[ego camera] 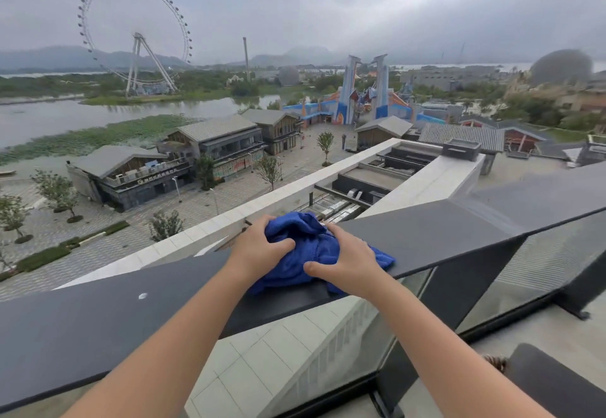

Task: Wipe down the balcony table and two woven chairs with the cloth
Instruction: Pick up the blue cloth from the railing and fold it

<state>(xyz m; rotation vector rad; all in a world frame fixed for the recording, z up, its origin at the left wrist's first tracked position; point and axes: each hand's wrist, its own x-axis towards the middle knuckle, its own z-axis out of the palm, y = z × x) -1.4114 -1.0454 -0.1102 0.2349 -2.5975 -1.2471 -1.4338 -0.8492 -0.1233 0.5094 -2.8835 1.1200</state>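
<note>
A bunched blue cloth (308, 247) lies on the flat dark top rail (114, 312) of the balcony railing. My left hand (262, 244) grips its left side, fingers curled into the folds. Pressing on the cloth's right side is my right hand (347, 267), thumb tucked under toward me. Both forearms reach forward from the bottom of the view. A dark flat surface with a bit of woven edge (554, 381) shows at the bottom right; I cannot tell whether it is the table or a chair.
Glass panels (492, 293) hang below the rail, held by dark posts. The rail bends away at the right (511, 217). A small white spot (143, 295) marks the rail left of the cloth. Beyond the rail is a long drop to rooftops, a plaza and a ferris wheel.
</note>
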